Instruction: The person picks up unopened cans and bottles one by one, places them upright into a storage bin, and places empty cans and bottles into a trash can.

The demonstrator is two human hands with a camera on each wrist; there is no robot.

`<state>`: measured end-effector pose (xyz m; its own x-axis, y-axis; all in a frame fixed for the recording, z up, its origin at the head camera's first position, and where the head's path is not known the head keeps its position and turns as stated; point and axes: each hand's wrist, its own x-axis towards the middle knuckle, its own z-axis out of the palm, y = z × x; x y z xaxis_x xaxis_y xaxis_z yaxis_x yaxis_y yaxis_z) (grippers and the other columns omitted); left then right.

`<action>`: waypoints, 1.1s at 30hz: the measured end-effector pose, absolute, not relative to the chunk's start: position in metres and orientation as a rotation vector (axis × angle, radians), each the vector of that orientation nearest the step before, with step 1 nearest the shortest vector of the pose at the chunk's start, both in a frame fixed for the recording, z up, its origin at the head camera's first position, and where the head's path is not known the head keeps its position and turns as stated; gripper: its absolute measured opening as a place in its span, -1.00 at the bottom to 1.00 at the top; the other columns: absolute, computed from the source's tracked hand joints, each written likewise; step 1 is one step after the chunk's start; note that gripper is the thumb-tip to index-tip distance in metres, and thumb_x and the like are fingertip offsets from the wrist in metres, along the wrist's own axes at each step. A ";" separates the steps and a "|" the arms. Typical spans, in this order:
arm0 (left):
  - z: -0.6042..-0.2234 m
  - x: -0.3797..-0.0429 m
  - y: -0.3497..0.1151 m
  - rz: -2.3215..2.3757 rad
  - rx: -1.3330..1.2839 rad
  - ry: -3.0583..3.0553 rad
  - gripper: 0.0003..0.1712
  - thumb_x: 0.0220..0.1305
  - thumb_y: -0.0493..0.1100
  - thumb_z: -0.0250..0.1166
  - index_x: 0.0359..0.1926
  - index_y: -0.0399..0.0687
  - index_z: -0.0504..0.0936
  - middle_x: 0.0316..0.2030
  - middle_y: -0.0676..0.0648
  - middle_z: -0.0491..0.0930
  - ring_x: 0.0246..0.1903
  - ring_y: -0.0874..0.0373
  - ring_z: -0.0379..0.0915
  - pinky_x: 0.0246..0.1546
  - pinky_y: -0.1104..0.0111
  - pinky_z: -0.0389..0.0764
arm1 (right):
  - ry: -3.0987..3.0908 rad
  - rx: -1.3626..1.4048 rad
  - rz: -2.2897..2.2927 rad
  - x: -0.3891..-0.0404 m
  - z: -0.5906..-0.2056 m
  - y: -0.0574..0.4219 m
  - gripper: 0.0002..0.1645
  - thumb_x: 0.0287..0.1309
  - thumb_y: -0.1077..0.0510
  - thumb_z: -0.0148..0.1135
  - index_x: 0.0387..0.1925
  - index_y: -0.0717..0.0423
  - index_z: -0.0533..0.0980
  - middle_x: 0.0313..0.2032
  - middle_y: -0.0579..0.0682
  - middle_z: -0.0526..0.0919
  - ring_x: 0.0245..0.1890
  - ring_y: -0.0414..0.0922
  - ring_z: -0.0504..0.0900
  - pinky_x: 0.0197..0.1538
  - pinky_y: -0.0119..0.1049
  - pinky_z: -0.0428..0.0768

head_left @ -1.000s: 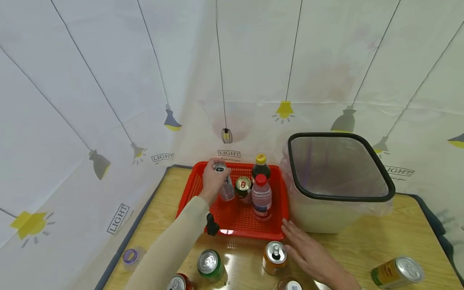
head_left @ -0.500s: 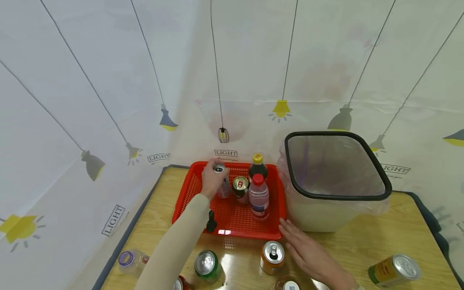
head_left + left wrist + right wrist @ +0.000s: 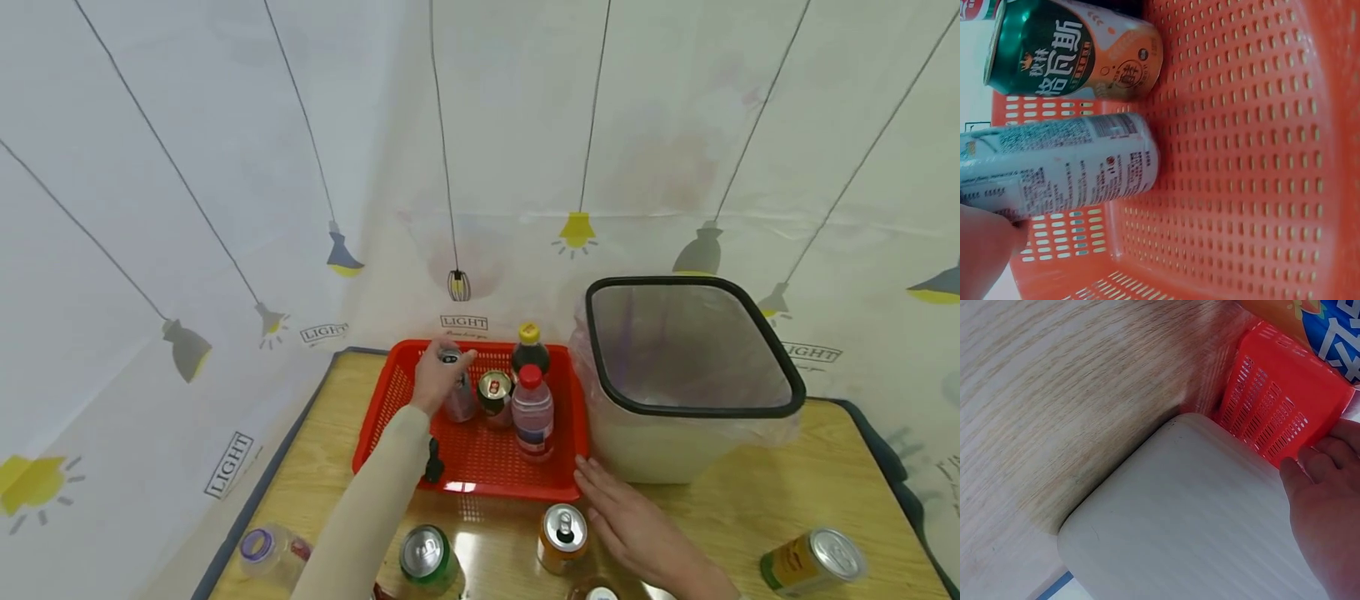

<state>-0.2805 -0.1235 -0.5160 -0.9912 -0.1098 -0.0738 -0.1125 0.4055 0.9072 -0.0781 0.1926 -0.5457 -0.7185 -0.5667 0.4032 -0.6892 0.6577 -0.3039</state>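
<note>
In the head view my left hand (image 3: 437,375) grips the top of a slim pale can (image 3: 459,402), upright at the left inside the red basket (image 3: 480,487). Close beside that can is a green-and-orange can (image 3: 1079,50). Right of these stand a clear bottle with a red cap (image 3: 533,417) and a dark bottle with a yellow cap (image 3: 529,354). My right hand (image 3: 637,529) lies at the basket's front right corner, fingers straight and fingertips right at the rim. An orange can (image 3: 562,540) with its top opened stands next to it.
A pale bin (image 3: 637,454) with a black rim and plastic liner stands right of the basket. In front are a green can (image 3: 427,558) and a purple-necked clear bottle (image 3: 273,554). A yellow-and-green can (image 3: 812,562) stands far right. A printed wall sheet (image 3: 495,150) hangs behind.
The head view has shifted slightly. My left sleeve has moved right, uncovering more of the purple-necked bottle. The left hand stays on the slim can, and the right hand stays at the basket corner.
</note>
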 end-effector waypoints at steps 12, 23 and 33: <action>-0.508 -0.269 -0.126 1.468 -0.061 2.631 -0.52 0.56 0.17 0.14 0.20 -0.10 0.48 0.16 -0.19 0.54 0.10 -0.11 0.49 0.15 -0.05 0.54 | -2.603 1.002 0.632 -0.075 -0.547 0.192 -0.42 0.32 0.21 0.30 0.33 0.32 0.50 0.41 0.19 0.45 0.35 0.21 0.47 0.49 -0.57 -0.12; -0.508 -0.266 -0.133 1.351 -0.051 2.664 -0.27 0.58 0.25 0.06 0.54 -0.05 0.27 0.41 -0.26 0.37 0.39 -0.19 0.31 0.37 -0.11 0.36 | -2.583 1.000 0.663 -0.080 -0.548 0.189 -0.43 0.30 0.22 0.31 0.30 0.33 0.52 0.38 0.23 0.48 0.32 0.24 0.50 0.49 -0.55 -0.09; -0.490 -0.255 -0.141 1.376 -0.043 2.668 -0.10 0.57 0.35 -0.07 0.65 -0.06 0.00 0.58 -0.33 0.01 0.57 -0.25 -0.12 0.49 -0.20 0.07 | -2.586 1.002 0.695 -0.079 -0.547 0.188 -0.44 0.31 0.27 0.29 0.30 0.38 0.50 0.38 0.27 0.46 0.33 0.27 0.48 0.49 -0.55 -0.11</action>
<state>-0.2551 -0.1408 -0.4895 -0.9898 0.0385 -0.1369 -0.0892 0.5813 0.8088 -0.0788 0.1881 -0.5470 -0.7195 -0.5535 0.4195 -0.6893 0.6432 -0.3335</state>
